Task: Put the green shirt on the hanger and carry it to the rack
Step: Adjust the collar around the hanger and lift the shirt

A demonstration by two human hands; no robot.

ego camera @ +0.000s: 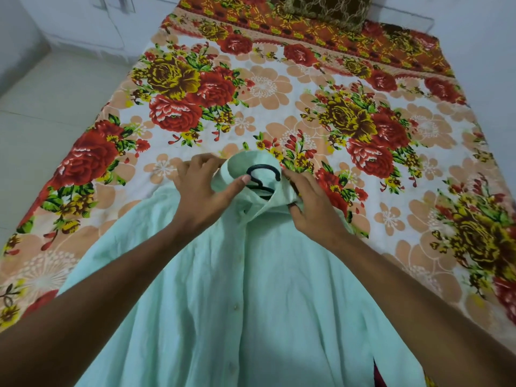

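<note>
A pale green button-front shirt (251, 289) lies flat on the bed, collar pointing away from me. The black hook of a hanger (264, 172) pokes out through the collar opening; the hanger's body is hidden inside the shirt. My left hand (203, 191) pinches the left side of the collar, thumb lying across the fabric beside the hook. My right hand (310, 202) grips the right side of the collar, fingers curled into the cloth. Both forearms reach over the shirt front.
The bed carries a floral sheet (279, 88) in red, yellow and peach. A brown patterned pillow (329, 9) sits at the far end. Pale floor (42, 107) and white cupboards (83, 20) lie to the left. No rack is in view.
</note>
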